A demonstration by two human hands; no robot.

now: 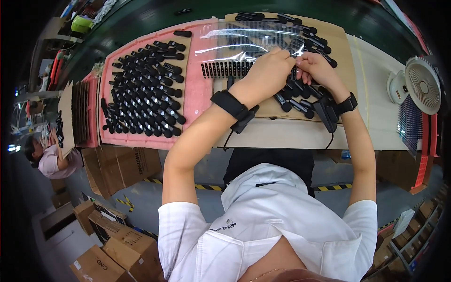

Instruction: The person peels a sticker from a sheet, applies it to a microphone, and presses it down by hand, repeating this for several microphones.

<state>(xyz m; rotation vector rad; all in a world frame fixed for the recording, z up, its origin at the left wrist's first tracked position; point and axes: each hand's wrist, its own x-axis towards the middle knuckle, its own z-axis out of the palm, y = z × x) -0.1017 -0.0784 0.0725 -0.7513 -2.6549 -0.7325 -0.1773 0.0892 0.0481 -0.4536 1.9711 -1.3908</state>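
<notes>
While curling left hand, right hand at clear sheet, upper frame, couldn't tell grip; seemed light, floppy, best edge-pinched.

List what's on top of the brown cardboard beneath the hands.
Black round-headed pieces lie on the brown cardboard, and a clear plastic sheet extends over part of it. Whatever lies directly beneath the left hand and right hand is covered.

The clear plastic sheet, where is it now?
In the head view, the clear plastic sheet is at upper centre, by the left hand, partly over the pink tray.
</notes>
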